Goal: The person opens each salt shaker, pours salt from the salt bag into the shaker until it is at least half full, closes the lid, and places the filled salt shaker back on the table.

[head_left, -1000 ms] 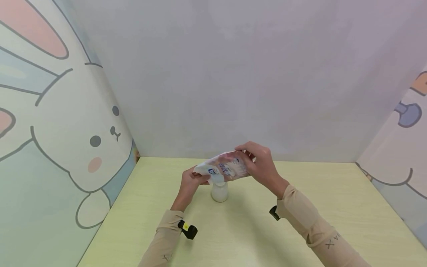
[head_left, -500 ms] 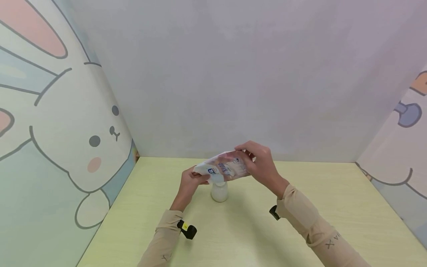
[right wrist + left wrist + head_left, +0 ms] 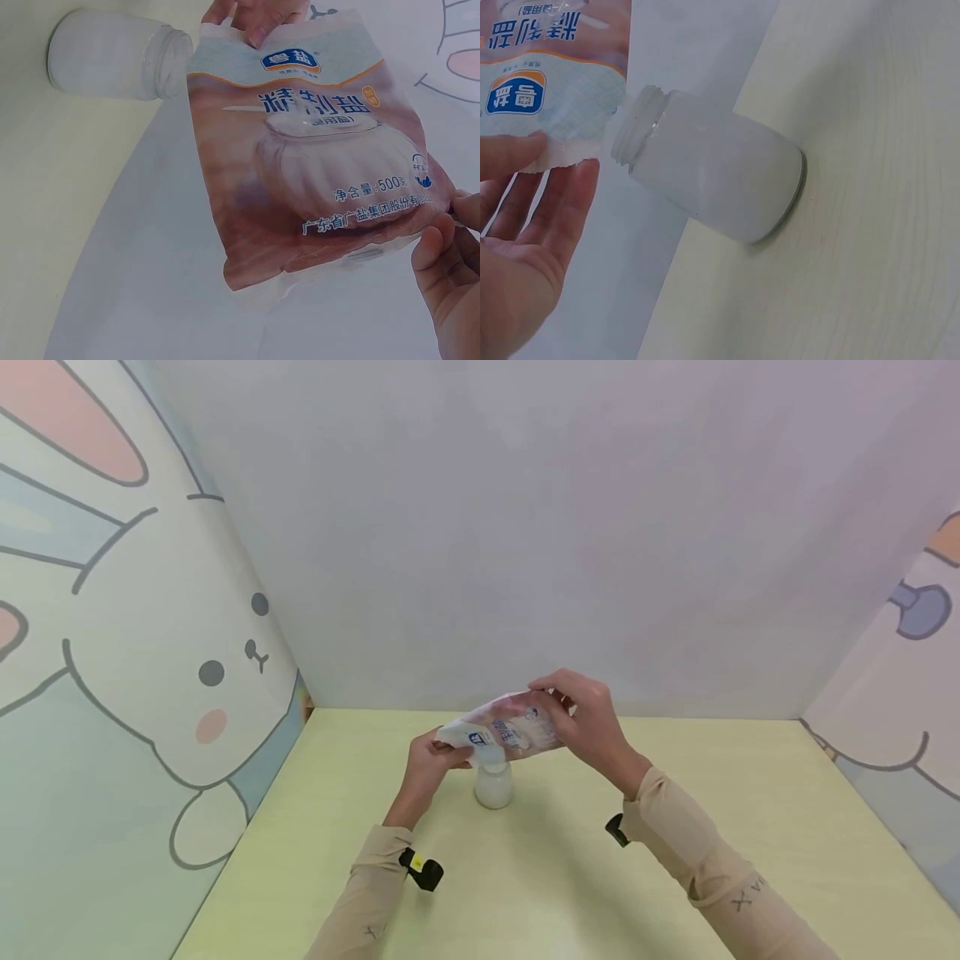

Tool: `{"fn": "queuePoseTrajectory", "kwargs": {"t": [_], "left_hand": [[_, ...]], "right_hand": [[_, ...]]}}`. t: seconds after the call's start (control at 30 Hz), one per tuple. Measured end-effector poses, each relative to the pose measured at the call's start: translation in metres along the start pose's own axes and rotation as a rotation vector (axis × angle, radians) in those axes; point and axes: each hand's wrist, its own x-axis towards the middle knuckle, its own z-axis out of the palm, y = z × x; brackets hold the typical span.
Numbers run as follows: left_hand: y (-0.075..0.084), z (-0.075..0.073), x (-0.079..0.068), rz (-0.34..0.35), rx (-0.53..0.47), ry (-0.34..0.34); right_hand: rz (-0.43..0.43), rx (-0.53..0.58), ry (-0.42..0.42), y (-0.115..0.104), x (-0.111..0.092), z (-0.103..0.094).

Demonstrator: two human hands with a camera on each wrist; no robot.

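Note:
Both hands hold a printed pink-and-white salt bag [image 3: 504, 727] tilted above a glass jar [image 3: 493, 787]. My left hand [image 3: 427, 768] pinches the bag's lower left end, beside the jar's mouth. At the upper right end, my right hand [image 3: 594, 727] grips the bag's bottom corner, as the right wrist view also shows. In the left wrist view the jar [image 3: 716, 169] is lidless, with a threaded neck, and looks filled with white stuff almost to the shoulder. The bag's edge [image 3: 562, 154] lies at the jar's rim; whether anything is flowing cannot be told.
The jar stands on a pale yellow wood-grain table [image 3: 675, 827]. A plain grey wall [image 3: 525, 527] rises behind it. Side panels carry cartoon drawings, with a rabbit [image 3: 180, 652] on the left. A small black camera [image 3: 423, 870] is strapped at the left wrist.
The head view has tilted slightly, so the hands, bag and jar appear a little higher. Their arrangement looks the same.

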Motion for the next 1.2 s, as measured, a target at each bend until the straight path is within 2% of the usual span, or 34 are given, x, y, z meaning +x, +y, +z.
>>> {"fn": "queuePoseTrajectory", "kwargs": {"t": [0.67, 1.2], "left_hand": [[0.0014, 0.0005, 0.0012, -0.028, -0.018, -0.002], [0.0017, 0.0026, 0.0003, -0.051, -0.009, 0.024]], "right_hand": [[0.011, 0.003, -0.004, -0.0027, 0.0031, -0.001], [0.028, 0.013, -0.004, 0.0004, 0.0003, 0.0006]]}}
